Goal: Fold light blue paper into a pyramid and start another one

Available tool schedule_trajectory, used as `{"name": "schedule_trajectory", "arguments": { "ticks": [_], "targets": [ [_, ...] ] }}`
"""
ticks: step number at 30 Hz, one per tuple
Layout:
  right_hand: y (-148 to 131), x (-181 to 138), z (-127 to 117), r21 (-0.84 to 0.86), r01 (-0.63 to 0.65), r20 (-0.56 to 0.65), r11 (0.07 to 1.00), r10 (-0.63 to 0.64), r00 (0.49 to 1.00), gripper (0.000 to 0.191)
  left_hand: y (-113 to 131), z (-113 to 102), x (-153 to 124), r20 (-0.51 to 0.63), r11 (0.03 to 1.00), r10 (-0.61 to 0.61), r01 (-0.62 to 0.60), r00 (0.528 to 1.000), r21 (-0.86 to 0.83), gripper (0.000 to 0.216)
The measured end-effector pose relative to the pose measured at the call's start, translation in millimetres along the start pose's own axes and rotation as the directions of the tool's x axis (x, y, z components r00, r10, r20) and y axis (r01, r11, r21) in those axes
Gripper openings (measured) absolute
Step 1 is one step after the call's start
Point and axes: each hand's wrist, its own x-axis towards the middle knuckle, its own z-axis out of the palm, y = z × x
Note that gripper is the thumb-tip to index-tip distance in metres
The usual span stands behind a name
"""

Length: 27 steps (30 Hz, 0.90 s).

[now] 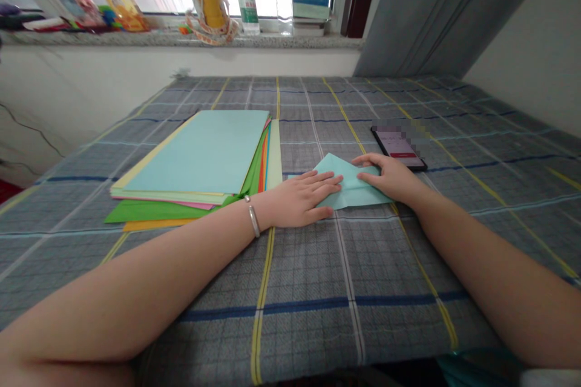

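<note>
A folded sheet of light blue paper [349,184] lies on the checked cloth, with a pointed corner at its far side and a crease across it. Flat over its left part rests my left hand [302,198], fingers stretched out and palm down; a silver bangle [253,217] circles that wrist. At the paper's right end is my right hand [390,178], its thumb on the paper and its fingers slightly curved along the far edge, apart from the thumb. My left hand hides the paper's left portion.
Left of the hands lies a stack of coloured paper [200,151], light blue on top. A phone [399,148] lies just beyond my right hand. Bottles, boxes and bags line the windowsill [290,41]. A grey curtain [436,12] hangs at the right.
</note>
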Motion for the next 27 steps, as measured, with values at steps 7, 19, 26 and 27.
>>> {"name": "schedule_trajectory", "arguments": {
  "ticks": [7,19,26,27],
  "targets": [
    [-1,0,1,0.005,0.005,-0.022,1.0,-0.005,1.0,0.027,1,2,10,-0.026,0.999,0.007,-0.006,1.0,0.042,0.06],
    [0,2,2,-0.043,0.003,-0.002,0.999,-0.003,1.0,0.023,2,0,22,-0.006,0.994,0.079,-0.078,0.997,0.074,0.057],
    [8,-1,-12,-0.172,0.155,-0.059,0.973,-0.167,0.984,0.027,2,2,28,-0.003,0.995,0.072,-0.072,0.997,0.068,0.058],
    [8,-2,-16,-0.203,0.209,-0.044,0.957,-0.222,0.974,0.025,2,2,29,-0.012,0.995,0.076,-0.075,0.997,0.068,0.057]
  ]
}}
